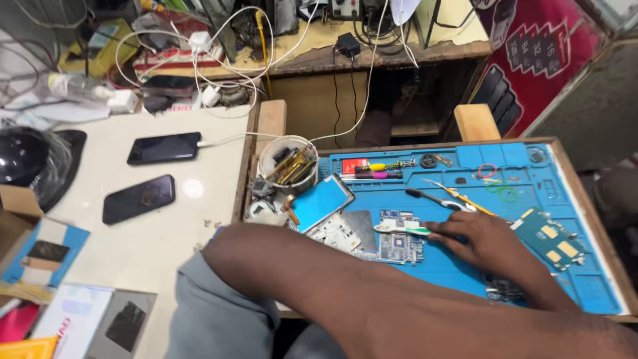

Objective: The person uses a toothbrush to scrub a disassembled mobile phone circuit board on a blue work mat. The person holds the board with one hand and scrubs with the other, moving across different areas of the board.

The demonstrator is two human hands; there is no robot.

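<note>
Reaching across the lower middle, your hand (488, 244) grips a white-green toothbrush (402, 229) over the circuit board (399, 242).

A: What do I see of the wearer from my feed?
B: One bare forearm and hand (488, 246), no watch, rings or gloves. Grey-blue fabric (219, 312) low in view, sleeve or trousers, can't tell.

On the blue repair mat (465, 266), the right hand (488, 242) grips a white-handled tool (402, 229) lying across a phone circuit board (400, 244); tweezers (435, 198) rest just beyond the hand.
</note>
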